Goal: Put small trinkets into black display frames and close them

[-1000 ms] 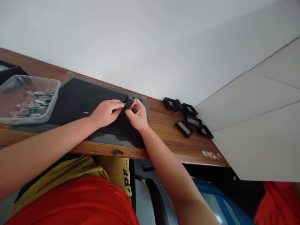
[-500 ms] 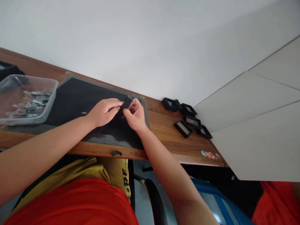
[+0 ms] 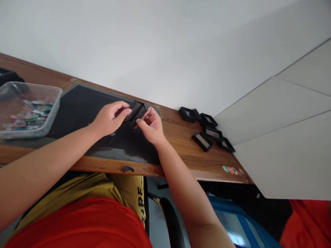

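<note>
Running across the view from upper left to lower right, a wooden surface sits against a pale wall. On it lies a large black mat with a grey border, and both hands work above the mat's far right corner. At the left edge stands a clear plastic tub holding a jumble of small coloured pieces, too blurred to name. To the right of the mat, well apart from the hands, a cluster of small black frames lies on the bare wood near the wall. Closer to the near right corner sits a short row of small coloured discs. A small black clip pokes out at the front lip of the surface.

The left hand curls its fingers and thumb onto the left end of a small black frame piece, pinching it. The right hand pinches the same piece from the right side with thumb and fingertips, its other fingers folded in. The piece is held tilted just above the mat, between the two hands.

Below the surface, yellow cloth bears black letters reading "RF", the rest hidden in folds.
</note>
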A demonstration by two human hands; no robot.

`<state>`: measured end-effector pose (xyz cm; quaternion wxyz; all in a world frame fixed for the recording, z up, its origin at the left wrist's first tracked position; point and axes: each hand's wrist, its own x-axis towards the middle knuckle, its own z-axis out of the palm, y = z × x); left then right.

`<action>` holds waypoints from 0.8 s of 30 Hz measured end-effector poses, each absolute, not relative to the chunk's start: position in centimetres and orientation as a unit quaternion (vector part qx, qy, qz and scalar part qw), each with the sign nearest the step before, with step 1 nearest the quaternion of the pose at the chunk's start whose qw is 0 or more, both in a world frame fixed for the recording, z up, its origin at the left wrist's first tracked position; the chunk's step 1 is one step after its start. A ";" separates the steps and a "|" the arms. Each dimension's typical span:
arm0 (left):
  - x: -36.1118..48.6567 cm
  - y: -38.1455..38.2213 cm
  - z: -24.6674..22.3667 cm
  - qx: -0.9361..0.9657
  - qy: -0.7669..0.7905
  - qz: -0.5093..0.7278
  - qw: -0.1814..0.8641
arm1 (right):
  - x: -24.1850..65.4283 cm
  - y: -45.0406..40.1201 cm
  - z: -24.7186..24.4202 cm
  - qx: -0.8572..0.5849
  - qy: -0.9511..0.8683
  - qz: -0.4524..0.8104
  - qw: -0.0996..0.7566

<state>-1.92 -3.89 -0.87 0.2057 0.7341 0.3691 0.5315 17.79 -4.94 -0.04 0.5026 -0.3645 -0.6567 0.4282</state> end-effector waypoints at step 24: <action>-3.2 -2.0 -2.2 0.656 0.465 0.574 0.155 | 18.5 -5.5 1.5 -0.395 -0.647 0.464 0.458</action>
